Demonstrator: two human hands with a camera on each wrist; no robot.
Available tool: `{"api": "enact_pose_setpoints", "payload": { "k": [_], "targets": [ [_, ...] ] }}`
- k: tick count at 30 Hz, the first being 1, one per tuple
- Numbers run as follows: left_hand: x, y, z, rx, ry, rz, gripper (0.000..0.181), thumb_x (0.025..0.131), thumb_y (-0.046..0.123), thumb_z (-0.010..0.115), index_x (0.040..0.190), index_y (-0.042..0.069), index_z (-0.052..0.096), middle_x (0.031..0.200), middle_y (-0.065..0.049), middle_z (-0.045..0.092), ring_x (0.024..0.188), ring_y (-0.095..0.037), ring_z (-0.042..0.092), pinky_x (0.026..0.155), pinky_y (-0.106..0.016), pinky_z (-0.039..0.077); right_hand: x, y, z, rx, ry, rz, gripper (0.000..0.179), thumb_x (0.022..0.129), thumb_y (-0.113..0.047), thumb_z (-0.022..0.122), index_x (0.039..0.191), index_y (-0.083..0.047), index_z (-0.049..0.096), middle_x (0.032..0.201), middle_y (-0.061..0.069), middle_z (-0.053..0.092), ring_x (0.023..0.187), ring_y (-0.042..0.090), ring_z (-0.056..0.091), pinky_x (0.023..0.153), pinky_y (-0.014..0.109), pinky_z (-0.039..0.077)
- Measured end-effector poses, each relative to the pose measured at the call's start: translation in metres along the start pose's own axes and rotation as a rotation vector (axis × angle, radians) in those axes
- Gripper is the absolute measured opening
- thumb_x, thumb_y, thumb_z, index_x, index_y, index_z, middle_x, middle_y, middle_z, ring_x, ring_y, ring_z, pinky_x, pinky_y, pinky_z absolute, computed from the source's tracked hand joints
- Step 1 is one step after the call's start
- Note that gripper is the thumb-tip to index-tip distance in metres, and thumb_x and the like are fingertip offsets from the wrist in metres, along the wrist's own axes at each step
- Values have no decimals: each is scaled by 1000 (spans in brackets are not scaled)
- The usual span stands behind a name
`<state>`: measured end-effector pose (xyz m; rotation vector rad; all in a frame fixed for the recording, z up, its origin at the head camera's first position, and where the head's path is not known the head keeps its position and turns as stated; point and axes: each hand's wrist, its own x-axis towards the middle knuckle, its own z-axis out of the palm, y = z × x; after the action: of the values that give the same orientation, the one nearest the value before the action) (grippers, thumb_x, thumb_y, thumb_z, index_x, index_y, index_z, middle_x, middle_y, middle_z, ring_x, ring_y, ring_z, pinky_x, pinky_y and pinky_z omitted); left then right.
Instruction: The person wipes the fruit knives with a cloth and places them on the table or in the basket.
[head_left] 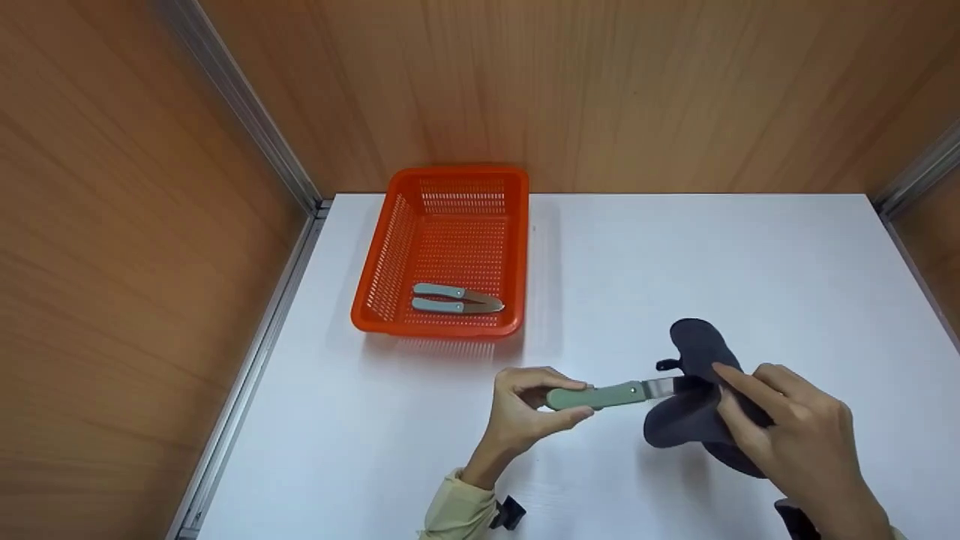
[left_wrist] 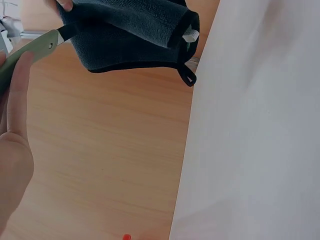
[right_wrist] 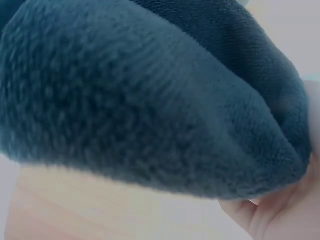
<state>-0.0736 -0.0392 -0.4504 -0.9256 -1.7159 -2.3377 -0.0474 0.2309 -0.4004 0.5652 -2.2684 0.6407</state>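
My left hand (head_left: 525,409) pinches the green handle of a knife (head_left: 600,396) between thumb and fingers, over the white table. The knife's blade points right and runs into the folds of a dark cloth (head_left: 694,420). In the right hand (head_left: 802,427) the cloth is gripped around the blade, whose far part is hidden. The left wrist view shows the cloth (left_wrist: 130,35) with a hanging loop and a small white tag, and the knife handle (left_wrist: 37,50) along the left fingers. Fuzzy cloth (right_wrist: 150,100) fills most of the right wrist view.
An orange plastic basket (head_left: 517,255) stands at the back left of the white table (head_left: 615,262). Two knives (head_left: 442,305) with light blue-grey handles lie in it. Wood-patterned panels (head_left: 570,90) rise behind the table and at its sides.
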Motion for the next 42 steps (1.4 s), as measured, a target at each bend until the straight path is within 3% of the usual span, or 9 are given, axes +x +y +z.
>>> {"api": "enact_pose_setpoints", "payload": {
  "k": [6,12,18,21,24,29,37,42],
  "targets": [
    [0,-7,-3,9,17,7,20,69,-15,73,88,-19,66,79,-27,66,68,-21,66,56,-42,59,3,2,-10,-50,18,32,34,81,-23,49,81,-3,76,60,0,54,48,3,35,36,14,27],
    [3,1,2,59,29,10,20,69,-14,74,87,-18,66,79,-25,67,71,-16,66,57,-43,59,6,-7,-11,-63,29,4,38,85,-26,46,81,-4,77,60,-2,53,49,3,35,36,13,27],
    [5,3,9,88,42,12,21,69,-13,75,87,-17,67,80,-24,68,72,-15,66,57,-41,59,3,-21,3,13,-45,-32,35,86,-24,48,85,-4,76,62,-4,51,48,1,34,36,12,28],
    [5,3,11,82,46,10,21,69,-13,75,88,-17,67,80,-24,68,72,-15,66,58,-42,59,0,-26,13,55,-93,-56,25,81,-17,55,86,-2,76,64,-4,53,49,0,36,36,12,30],
    [5,3,12,74,49,8,22,69,-13,75,89,-17,67,80,-24,68,72,-15,66,59,-43,59,-3,-27,21,66,-138,-67,21,74,-9,62,87,-2,75,66,-4,53,50,0,37,37,12,31],
    [5,2,11,63,51,35,22,67,-16,75,87,-19,66,79,-26,67,72,-15,66,57,-43,59,-3,-27,26,48,-163,-84,20,74,-9,62,87,-2,75,66,-4,53,51,0,38,37,13,34],
    [-5,-24,2,35,66,46,24,66,-16,75,88,-18,67,81,-26,68,74,-18,67,59,-44,59,-5,-18,26,15,-158,-89,23,68,-9,63,85,-4,76,68,-2,57,52,3,43,37,16,37],
    [-7,-26,-1,11,74,44,24,68,-14,76,89,-18,66,82,-27,67,75,-19,68,61,-45,59,-6,-12,23,-14,-162,-51,22,66,-8,65,85,-6,77,68,-3,57,52,4,43,38,20,38]
  ]
}}
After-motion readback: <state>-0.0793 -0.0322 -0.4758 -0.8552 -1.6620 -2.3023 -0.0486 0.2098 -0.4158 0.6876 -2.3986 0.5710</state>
